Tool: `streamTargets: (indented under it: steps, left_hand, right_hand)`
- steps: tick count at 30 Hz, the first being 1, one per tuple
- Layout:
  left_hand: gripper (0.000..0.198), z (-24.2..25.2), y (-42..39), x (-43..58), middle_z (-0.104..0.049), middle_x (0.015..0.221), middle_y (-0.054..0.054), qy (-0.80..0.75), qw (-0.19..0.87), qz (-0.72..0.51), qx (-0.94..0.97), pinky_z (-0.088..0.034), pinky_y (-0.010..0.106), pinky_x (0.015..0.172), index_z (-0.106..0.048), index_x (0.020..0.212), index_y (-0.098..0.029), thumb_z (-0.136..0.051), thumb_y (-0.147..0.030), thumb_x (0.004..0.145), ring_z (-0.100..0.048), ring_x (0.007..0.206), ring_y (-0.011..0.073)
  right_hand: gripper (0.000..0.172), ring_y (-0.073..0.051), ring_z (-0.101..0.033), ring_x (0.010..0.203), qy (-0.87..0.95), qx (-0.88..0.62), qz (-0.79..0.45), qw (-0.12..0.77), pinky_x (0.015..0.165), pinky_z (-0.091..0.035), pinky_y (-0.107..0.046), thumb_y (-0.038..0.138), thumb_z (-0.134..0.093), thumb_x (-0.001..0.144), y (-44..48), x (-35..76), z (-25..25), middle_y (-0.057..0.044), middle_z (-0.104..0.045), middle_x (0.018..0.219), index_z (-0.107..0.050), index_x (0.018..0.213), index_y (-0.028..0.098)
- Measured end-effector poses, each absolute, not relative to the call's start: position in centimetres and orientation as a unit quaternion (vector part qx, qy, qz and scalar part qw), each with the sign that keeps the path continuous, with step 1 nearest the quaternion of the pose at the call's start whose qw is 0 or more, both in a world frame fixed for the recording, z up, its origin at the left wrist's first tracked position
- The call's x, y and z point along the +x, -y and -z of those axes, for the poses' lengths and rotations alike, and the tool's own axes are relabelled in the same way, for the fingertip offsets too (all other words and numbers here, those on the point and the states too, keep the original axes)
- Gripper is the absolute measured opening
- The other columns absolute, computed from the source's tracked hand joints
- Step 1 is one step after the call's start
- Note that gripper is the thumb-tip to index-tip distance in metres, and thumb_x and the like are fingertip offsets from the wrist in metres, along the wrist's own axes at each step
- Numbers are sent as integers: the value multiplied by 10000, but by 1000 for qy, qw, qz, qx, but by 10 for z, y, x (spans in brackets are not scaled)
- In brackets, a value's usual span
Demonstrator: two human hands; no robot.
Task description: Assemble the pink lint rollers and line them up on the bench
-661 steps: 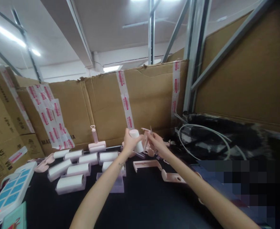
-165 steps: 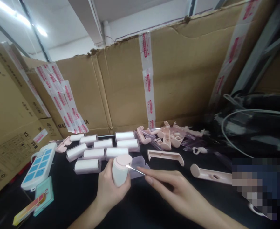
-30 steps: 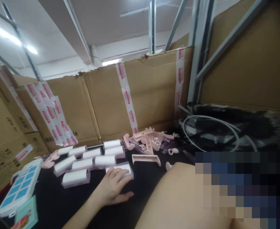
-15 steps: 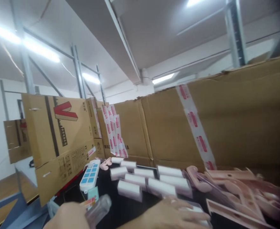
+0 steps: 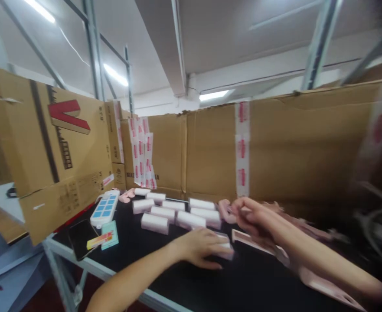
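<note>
**Hands among rollers and pink parts**

We are seeing our right hand [image 5: 249,214] blurred, so we cannot tell whether its fingers are gripping anything in the pink parts [image 5: 226,210]. Our left hand [image 5: 204,248] is lying flat with fingers spread on a clear case [image 5: 225,252], mostly hiding it. White rollers [image 5: 174,212] are sitting in rows just behind on the black surface [image 5: 138,247], cardboard boxes [image 5: 210,151] walling it.

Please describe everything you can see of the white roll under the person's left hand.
The white roll is mostly hidden by the left hand, whose fingers lie flat over it. Only its right end shows: white, sitting in what looks like a clear plastic case, lying on its side on the black tabletop. It rests apart from the other cased rolls, nearer the person. The picture is blurred, so finer details cannot be told.
</note>
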State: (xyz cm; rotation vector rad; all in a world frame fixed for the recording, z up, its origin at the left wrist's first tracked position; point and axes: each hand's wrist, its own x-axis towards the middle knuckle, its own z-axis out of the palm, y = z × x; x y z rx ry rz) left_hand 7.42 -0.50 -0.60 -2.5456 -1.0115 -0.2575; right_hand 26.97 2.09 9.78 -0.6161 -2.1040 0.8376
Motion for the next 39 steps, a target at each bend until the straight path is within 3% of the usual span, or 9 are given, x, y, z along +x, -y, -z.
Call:
streamTargets:
  steps: [8,12,16,19,21,25,30,34,39]
  left_hand:
    - [713,16,-10,72,-492,1303,100,394,57,212,-893,-332,404,1007,-284,1392,-214,-568,-470,790,-432,1185,250]
    - [695,18,-13,74,-519,1215,128,431,28,172,-885,-397,430,935,-263,1399,-195,-564,-388,803,-481,1117,264]
    - [824,15,-7,73,-533,1200,114,491,-34,156,-857,-403,461,936,-355,1352,-198,-690,-473,652,-500,1089,296]
    - [706,11,-6,68,-555,1214,72,517,-93,133,-841,-424,413,938,-466,1255,-223,-720,-392,619,-534,1076,267]
    - [601,10,-6,67,-577,1193,40,523,-94,138,-836,-443,371,923,-496,1209,-233,-693,-312,647,-553,1057,234]
    - [554,11,-7,69,-581,1180,57,509,73,161,-842,-455,386,881,-463,1252,-211,-612,-229,718,-538,1045,248]
    - [571,3,-11,71,-569,1191,107,488,323,164,-794,-435,417,873,-426,1316,-161,-551,-146,760,-522,1016,284]
    - [539,-12,-23,87,-599,1143,107,467,412,100,-776,-441,384,878,-449,1293,-99,-523,-73,760,-540,988,263]
    - [339,-24,-33,118,-576,1178,90,346,502,2,-793,-402,355,976,-565,1145,-119,-470,-91,821,-523,1083,223]
  right_hand:
    - [291,-165,-508,543,721,-369,-261,525,521,-423,-290,401,-475,742,-131,318,-35,7,-512,654,-506,950,200]
    - [202,-189,-535,693,751,-382,-239,483,640,-403,-290,367,-549,734,-122,322,-15,-19,-584,734,-596,846,206]
    - [322,-129,-444,568,818,-381,-275,332,553,-330,-247,455,-522,782,-98,307,-7,33,-455,575,-511,617,179]
    - [419,-91,-345,482,811,-402,-327,273,488,-262,-234,480,-481,811,-84,295,3,64,-310,500,-368,530,190]
    - [399,-96,-389,519,823,-379,-328,267,504,-283,-232,502,-500,807,-78,291,10,54,-383,547,-409,586,182]
    - [379,-97,-452,570,794,-360,-390,296,485,-325,-200,565,-523,795,-73,289,18,28,-519,688,-463,820,192]
    - [450,4,-143,332,526,-379,-722,241,297,-78,-130,629,-437,823,-71,284,6,0,-597,769,-415,974,206]
    - [508,28,-135,317,329,-294,-875,200,255,-140,-103,649,-416,826,-66,280,1,-128,-658,900,-424,965,160]
    - [401,29,-163,289,225,-270,-899,261,246,-161,-87,561,-447,866,-67,276,11,-43,-629,713,-424,805,166]
